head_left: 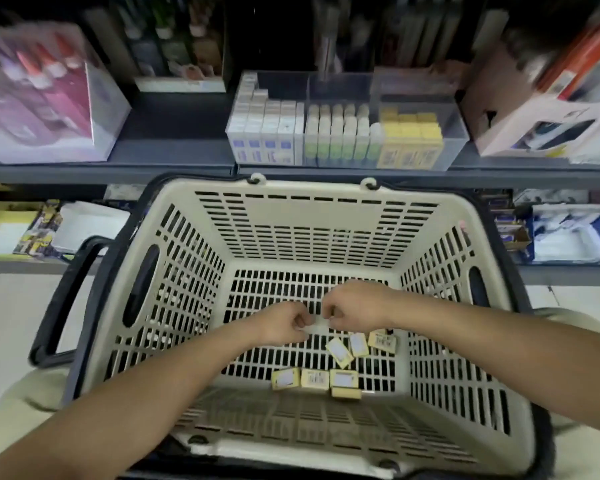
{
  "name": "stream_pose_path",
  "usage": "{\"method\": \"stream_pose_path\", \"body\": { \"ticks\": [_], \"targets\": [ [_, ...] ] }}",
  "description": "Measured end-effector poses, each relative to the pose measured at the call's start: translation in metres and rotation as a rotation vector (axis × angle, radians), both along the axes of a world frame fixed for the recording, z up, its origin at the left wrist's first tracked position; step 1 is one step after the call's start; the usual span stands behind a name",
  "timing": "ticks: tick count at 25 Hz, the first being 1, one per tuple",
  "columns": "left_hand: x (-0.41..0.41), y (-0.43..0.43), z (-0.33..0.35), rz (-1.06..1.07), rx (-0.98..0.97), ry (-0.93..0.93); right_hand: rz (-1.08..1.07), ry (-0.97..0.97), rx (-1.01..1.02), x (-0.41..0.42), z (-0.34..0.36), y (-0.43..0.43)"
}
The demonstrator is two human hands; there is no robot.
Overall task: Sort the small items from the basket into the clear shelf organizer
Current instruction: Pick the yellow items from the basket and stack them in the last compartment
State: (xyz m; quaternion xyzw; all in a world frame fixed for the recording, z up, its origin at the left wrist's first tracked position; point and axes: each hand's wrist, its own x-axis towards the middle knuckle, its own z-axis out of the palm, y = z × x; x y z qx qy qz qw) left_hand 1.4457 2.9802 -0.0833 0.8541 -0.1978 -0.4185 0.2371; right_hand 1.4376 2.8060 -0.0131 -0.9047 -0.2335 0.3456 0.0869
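Inside a cream slotted basket (312, 216), near the viewer, two bare hands meet over the middle of the floor. The left hand (284, 323) and the right hand (355, 308) are close together, fingers curled, each pinching one end of a small white item (317, 323) held between them; blur hides what it is. Nearer and to the right, small yellow boxes (314, 378) lie scattered on the basket floor, three in a row, one just behind them, and three more tilted further right. A black handle (66, 299) hangs down the basket's left side. Beyond the far rim, on a dark shelf (174, 168), stands the clear organizer (458, 133). Its left section holds white cartons (267, 136), its middle section green-and-white tubes (340, 133), and its right section stacked yellow cartons (413, 136).
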Motion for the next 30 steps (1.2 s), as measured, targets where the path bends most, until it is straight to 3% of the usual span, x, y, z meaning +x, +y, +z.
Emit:
{"method": "stream_pose_path", "body": {
  "ticks": [4, 8, 13, 17, 22, 28, 30],
  "targets": [
    [-0.011, 0.006, -0.018, -0.183, 0.174, 0.161, 0.117, 0.204, -0.136, -0.017, -0.045, 0.002],
    [-0.018, 0.01, -0.027, -0.226, 0.249, 0.251, 0.093, 0.14, -0.104, -0.027, -0.065, 0.007],
    [-0.019, 0.004, -0.024, -0.306, 0.273, 0.276, 0.059, 0.211, -0.012, -0.047, -0.078, 0.028],
    [0.007, 0.023, -0.007, 0.076, 0.138, 0.495, 0.047, 0.196, -0.089, -0.06, -0.086, 0.04],
    [0.018, 0.035, 0.006, 0.422, -0.06, 0.583, 0.038, 0.243, -0.126, -0.055, -0.081, 0.044],
    [0.024, 0.03, 0.013, 0.544, -0.253, 0.618, -0.302, 0.346, 0.19, -0.011, -0.04, 0.028],
    [0.026, 0.029, 0.015, 0.609, -0.305, 0.61, -0.348, 0.29, 0.238, 0.002, -0.032, 0.023]
  ]
}}
